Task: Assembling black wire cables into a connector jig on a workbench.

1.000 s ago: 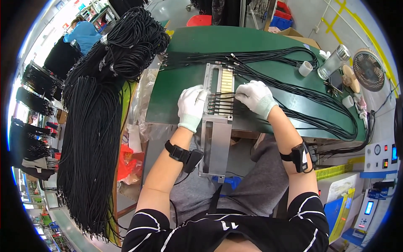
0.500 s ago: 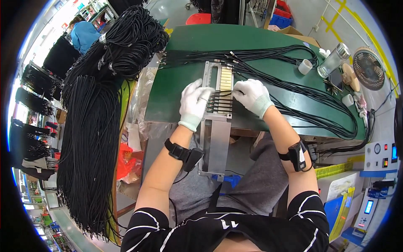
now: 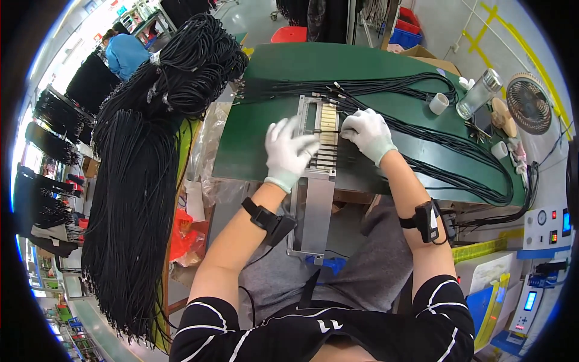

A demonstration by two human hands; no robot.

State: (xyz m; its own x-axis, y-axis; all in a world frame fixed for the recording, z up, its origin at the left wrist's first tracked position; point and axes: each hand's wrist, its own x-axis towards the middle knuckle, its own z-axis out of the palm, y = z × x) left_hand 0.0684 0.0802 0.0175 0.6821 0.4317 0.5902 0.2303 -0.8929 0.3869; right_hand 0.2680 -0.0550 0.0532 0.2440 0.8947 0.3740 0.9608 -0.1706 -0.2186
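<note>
A metal fixture (image 3: 319, 211) with a row of cream-coloured slots (image 3: 329, 114) reaches over the near edge of the green table. Several black cables lie side by side across its lower slots. At its left side my white-gloved left hand (image 3: 287, 151) has its fingers spread, slightly blurred, the thumb side over the fixture's edge. My white-gloved right hand (image 3: 369, 134) is closed at the fixture's right edge, its fingertips pinching a black cable (image 3: 327, 131) that crosses a middle slot. The fingertips partly hide the cable there.
Long black cables (image 3: 446, 136) curve over the table's right side. A large cable bundle (image 3: 136, 211) hangs at left. A glass bottle (image 3: 479, 95), a white cup (image 3: 439, 104) and a fan (image 3: 528, 101) stand at right. A person in blue (image 3: 125, 54) is far left.
My left hand has shifted slightly down with its fingers spreading apart. My right hand stays by the fixture's right edge. The whole view has shifted a little.
</note>
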